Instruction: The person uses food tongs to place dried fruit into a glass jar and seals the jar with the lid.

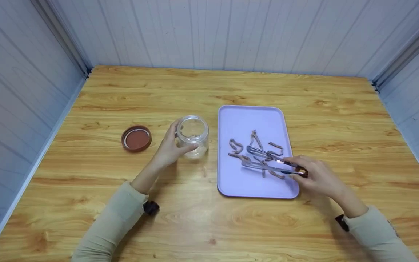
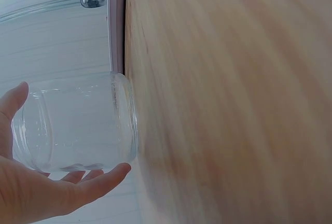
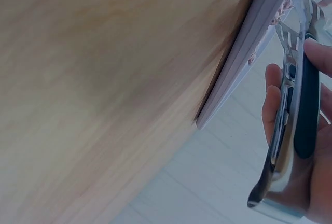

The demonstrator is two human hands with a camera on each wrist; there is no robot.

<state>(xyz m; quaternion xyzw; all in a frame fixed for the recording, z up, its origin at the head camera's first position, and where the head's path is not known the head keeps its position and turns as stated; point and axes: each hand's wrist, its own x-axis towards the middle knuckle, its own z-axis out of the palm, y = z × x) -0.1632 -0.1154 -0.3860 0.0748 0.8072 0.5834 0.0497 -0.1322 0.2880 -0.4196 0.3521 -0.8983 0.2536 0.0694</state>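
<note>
My left hand [image 1: 167, 149] grips a clear, open-topped jar [image 1: 203, 141] from its left side, thumb in front and fingers behind. The jar stands upright on the table, and nothing shows inside it. In my right hand [image 1: 316, 175] is a pair of metal tongs [image 3: 307, 99] with dark grip panels, thumb on one arm and fingers on the other. The arms of the tongs are spread, their slotted tips over several thin brown twisted strips [image 1: 235, 146]. These strips lie scattered on a light purple tray [image 1: 247, 118].
A reddish-brown round lid [image 1: 136, 139] lies on the wood-grain table [image 1: 180, 94], left of the jar. Close to the jar's right is the tray's raised edge. Pale panelled walls [image 1: 209, 32] stand behind the table and along both sides.
</note>
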